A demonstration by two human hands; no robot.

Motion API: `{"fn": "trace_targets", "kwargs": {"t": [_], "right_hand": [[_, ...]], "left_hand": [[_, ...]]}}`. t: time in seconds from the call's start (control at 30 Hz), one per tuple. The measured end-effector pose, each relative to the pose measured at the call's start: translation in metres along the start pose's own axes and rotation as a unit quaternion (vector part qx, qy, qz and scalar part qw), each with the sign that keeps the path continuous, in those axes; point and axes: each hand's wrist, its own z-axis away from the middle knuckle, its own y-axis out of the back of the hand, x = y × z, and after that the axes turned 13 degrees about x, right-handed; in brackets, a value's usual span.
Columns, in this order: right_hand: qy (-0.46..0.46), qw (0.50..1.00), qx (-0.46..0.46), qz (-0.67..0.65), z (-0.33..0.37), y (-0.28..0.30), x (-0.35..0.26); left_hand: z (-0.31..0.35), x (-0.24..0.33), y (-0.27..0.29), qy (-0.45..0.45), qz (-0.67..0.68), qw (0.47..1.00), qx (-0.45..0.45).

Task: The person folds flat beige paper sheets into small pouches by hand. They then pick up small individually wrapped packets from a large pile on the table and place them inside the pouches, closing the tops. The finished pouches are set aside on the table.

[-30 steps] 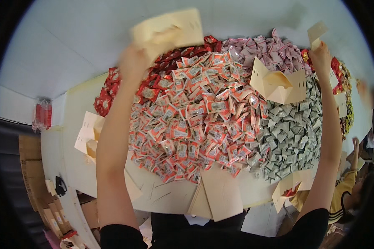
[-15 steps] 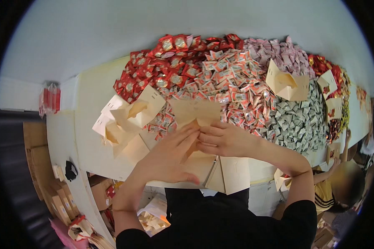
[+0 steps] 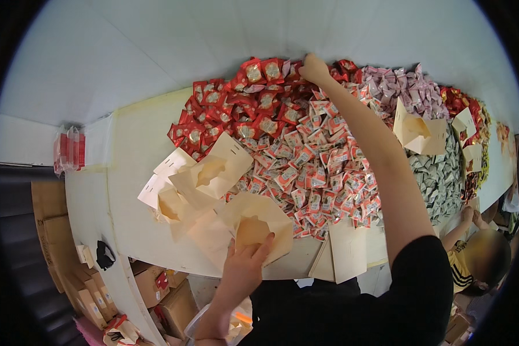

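Observation:
At the near edge of the table, my left hand (image 3: 243, 271) holds a cream paper bag (image 3: 279, 216), its fingers hooked over the near rim of the opening. My right arm stretches across the table. At the far end of the heap, my right hand (image 3: 315, 70) is closed among red foil packets (image 3: 267, 99); its fingertips and anything in them are hidden. Small orange-and-white packets (image 3: 305, 167) cover the middle, under and beside my right forearm. More opened paper bags (image 3: 225, 161) stand left of the heap.
Flat cream bags (image 3: 350, 254) lie at the front edge. Lilac packets (image 3: 412, 86) and grey-green packets (image 3: 438, 179) fill the right, with another open bag (image 3: 418, 132) on them. A co-worker (image 3: 473, 265) is at the far right. Cardboard boxes (image 3: 176, 305) sit below the table.
Both hands were together on a folded bag; now that bag stands open further left under my left hand. My right hand has reached away to the red packets at the back.

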Motion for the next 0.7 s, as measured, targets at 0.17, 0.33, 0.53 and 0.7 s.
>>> {"fn": "trace_targets", "kwargs": {"t": [0.17, 0.33, 0.53, 0.7], "right_hand": [[0.131, 0.967, 0.169, 0.141, 0.006, -0.052, -0.024], [0.132, 0.982, 0.132, -0.010, 0.018, 0.008, -0.015], [0.234, 0.964, -0.066, 0.107, 0.097, 0.096, -0.011], [0.240, 0.957, -0.002, 0.163, 0.104, 0.033, 0.038]], "left_hand": [[0.021, 0.000, -0.013, 0.067, 0.045, 0.997, 0.013], [0.033, -0.009, -0.011, 0.082, 0.024, 0.996, 0.007], [0.044, -0.008, -0.010, 0.091, 0.039, 0.995, 0.028], [0.031, 0.007, -0.013, 0.046, 0.043, 0.998, 0.026]]}}
